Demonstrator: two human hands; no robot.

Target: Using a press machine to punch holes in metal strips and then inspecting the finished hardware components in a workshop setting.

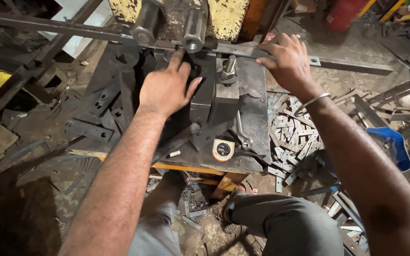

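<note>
bolt (229, 67) and press rollers (193, 29) crowd the hands; bare plate (255, 116) right of the bolt stays open.

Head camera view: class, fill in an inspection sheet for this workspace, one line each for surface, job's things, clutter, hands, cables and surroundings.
Surface: dark, worn steel work table, scratched and greasy.
Job's things: long flat steel bar lying across the yellow-framed press machine; upright grey bolt on a steel block.
Clutter: round orange-and-white tape measure and silver spanner on the table.
Hands: left hand flat on the tooling, index finger towards the die; right hand with fingers pressing on the bar.
Cables: nothing seen.
Surroundings: pile of short cut steel strips on the floor, blue plastic container, red cylinder.
</note>
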